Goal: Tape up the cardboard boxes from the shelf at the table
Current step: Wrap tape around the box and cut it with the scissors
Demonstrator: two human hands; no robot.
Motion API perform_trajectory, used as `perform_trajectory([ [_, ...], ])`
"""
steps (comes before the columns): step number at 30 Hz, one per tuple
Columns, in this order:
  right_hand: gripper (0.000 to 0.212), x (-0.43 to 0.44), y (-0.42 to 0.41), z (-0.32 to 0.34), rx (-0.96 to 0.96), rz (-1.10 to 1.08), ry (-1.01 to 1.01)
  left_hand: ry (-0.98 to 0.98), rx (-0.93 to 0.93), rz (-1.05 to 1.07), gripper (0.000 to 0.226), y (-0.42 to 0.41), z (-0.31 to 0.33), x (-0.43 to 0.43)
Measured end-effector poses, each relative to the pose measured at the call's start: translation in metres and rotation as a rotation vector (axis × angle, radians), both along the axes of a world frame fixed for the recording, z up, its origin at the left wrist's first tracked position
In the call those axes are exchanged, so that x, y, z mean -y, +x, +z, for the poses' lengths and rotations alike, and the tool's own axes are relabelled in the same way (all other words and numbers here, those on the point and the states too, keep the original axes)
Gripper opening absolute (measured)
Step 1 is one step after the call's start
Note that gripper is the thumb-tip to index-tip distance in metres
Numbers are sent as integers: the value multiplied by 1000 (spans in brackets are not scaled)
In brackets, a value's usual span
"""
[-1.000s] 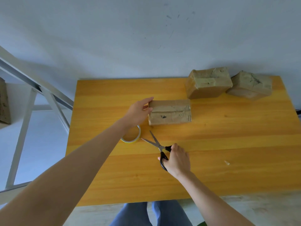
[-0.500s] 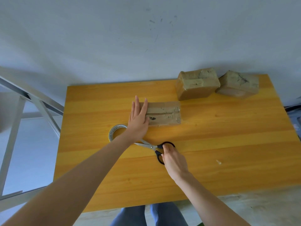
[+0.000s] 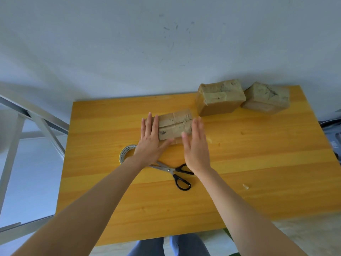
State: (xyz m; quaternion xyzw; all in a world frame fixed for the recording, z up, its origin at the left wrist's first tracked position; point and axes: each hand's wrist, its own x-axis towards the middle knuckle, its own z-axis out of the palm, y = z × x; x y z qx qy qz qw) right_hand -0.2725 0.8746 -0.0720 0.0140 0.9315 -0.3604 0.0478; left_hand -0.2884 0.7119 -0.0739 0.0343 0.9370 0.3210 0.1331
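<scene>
Both flat hands, left hand [image 3: 150, 143] and right hand [image 3: 196, 145], fingers straight, press the cardboard box [image 3: 175, 125] (scissors [image 3: 172, 172] lying close); uneven pressure could wrinkle the tape, I reckon.

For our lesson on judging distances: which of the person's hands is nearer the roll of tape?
Left. The left hand lies on the box, its wrist beside the roll of tape; the right hand is at the box's other end, farther off.

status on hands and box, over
Left hand flat on small cardboard box, right hand open at its right end. Scissors and tape roll lie near, unheld. Nothing blocking.
</scene>
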Motion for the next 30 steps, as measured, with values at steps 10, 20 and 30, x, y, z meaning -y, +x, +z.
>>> perform_trajectory([
  [10, 66, -13, -22, 18, 535, -314, -684, -22, -44, -72, 82, -1, -8, 4],
  [20, 63, -10, -49, -3, 627, -398, -720, -9, -48, -65, 80, 4, -14, 18],
  [30, 62, 5, -48, -11, 714, -488, -807, 242, 32, 41, 83, 7, -11, 31],
])
